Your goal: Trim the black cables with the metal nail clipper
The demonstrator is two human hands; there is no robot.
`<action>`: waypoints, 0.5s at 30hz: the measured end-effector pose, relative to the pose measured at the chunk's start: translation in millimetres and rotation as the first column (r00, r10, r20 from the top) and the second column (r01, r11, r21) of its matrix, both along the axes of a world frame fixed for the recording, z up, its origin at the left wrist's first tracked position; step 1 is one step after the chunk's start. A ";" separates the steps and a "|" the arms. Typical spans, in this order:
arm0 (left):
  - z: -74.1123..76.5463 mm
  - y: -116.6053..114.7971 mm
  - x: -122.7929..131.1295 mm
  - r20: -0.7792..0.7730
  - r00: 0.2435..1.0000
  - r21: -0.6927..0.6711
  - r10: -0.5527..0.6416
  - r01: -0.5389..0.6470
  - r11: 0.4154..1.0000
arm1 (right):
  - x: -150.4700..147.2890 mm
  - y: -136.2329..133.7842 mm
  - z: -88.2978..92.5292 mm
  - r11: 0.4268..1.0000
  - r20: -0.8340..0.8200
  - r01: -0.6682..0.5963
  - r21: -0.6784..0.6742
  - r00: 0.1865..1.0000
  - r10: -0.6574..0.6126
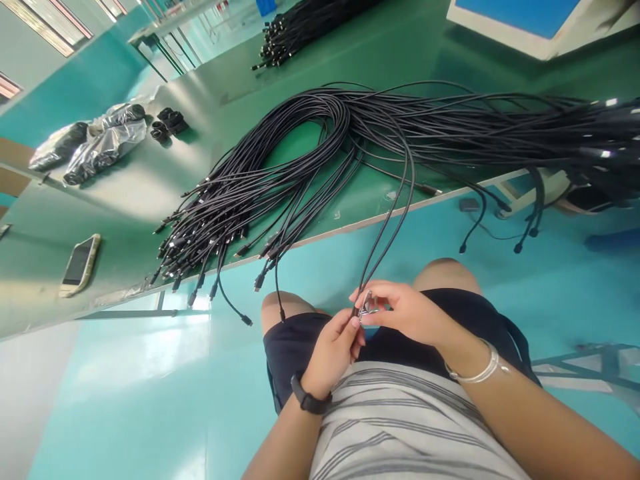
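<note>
Head | left hand (333,353), right hand (407,312): grips closed on small metal piece (367,305) | black cables (300,193) overhang bench edge (380,219)

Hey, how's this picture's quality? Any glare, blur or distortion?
In the head view, glare washes the green workbench and teal floor; the wide lens tilts and bends everything; the left hand and right hand look fairly sharp, but the small metal piece between them shows little detail.

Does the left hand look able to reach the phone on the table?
Probably not without leaning: the left hand holds a black cable over the lap, and the phone lies far off on the green table.
</note>
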State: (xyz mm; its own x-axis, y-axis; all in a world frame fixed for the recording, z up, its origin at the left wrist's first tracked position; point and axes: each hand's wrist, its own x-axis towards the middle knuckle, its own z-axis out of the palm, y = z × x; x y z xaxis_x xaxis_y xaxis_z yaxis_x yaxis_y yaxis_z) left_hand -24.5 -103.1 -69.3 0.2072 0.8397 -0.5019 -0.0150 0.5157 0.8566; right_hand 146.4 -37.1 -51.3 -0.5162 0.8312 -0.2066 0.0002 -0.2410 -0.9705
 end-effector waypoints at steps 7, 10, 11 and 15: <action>43.6 -5.6 3.9 0.235 0.966 -0.086 -0.112 0.136 0.987 | 6.0 -7.4 29.6 0.990 -0.094 0.120 -0.072 0.988 -0.126; 44.5 -3.8 11.8 0.154 0.984 -0.105 -0.085 0.102 0.989 | 5.5 -7.4 37.3 0.979 -0.114 0.187 -0.081 0.974 -0.196; 44.3 -3.2 14.4 0.127 0.989 -0.113 -0.081 0.095 0.989 | 5.7 -7.4 39.0 0.974 -0.115 0.212 -0.078 0.969 -0.220; 49.6 -2.7 20.7 0.101 0.995 -0.070 0.021 -0.014 0.997 | 8.6 -10.2 44.0 0.947 -0.200 0.320 -0.014 0.928 -0.316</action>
